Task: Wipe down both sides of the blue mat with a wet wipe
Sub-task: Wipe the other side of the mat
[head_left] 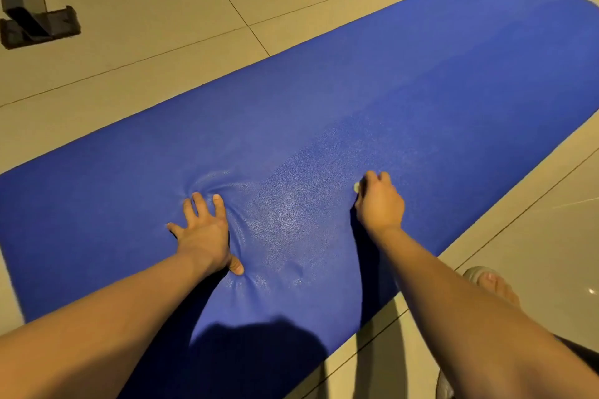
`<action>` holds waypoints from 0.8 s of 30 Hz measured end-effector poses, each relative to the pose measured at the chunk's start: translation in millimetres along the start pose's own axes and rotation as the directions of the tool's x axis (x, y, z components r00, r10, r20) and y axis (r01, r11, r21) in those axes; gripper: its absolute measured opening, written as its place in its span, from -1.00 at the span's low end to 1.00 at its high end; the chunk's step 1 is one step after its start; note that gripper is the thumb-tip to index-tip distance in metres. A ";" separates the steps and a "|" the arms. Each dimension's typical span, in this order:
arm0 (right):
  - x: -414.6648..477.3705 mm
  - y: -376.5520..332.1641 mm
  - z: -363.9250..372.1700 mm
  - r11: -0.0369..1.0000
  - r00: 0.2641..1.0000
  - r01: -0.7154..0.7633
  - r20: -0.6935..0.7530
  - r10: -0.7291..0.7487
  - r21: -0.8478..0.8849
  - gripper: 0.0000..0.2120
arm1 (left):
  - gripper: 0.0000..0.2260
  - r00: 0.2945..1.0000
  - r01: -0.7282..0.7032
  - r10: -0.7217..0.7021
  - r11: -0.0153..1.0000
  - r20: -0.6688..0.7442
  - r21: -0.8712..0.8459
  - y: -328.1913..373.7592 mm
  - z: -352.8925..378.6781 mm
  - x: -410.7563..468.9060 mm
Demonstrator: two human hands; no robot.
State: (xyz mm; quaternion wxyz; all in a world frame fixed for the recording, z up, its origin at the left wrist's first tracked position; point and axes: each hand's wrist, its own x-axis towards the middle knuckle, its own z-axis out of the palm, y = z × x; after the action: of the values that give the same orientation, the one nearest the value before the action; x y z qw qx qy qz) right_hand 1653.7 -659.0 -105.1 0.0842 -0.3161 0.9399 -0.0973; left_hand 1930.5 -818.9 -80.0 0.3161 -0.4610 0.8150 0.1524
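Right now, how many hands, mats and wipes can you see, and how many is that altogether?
hands: 2, the left hand pressing flat on the mat and the right hand
blue mat: 1
wet wipe: 1, mostly hidden in the right hand's fingers
total: 4

Warm, yellowish, rather dim indoor light. Dark, soft-edged shadows fall on the blue mat (421, 91) at lower centre. A faint sheen marks the mat's middle. Small glare spots lie on the floor tiles (551, 253) at lower right. Straight lines bow near the frame edges, and fine detail is slightly soft.
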 end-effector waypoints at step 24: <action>-15.5 2.5 -0.3 0.994 0.996 -0.081 -0.025 0.084 0.079 -0.92 | 0.54 1.000 0.004 -0.005 1.000 -0.028 -0.021 -2.5 -0.3 0.2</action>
State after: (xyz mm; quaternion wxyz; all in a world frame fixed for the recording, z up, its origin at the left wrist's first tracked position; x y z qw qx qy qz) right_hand 1664.3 -647.6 -104.0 0.0870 -0.2721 0.9488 -0.1347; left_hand 1932.4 -820.5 -79.8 0.3002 -0.4683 0.8167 0.1536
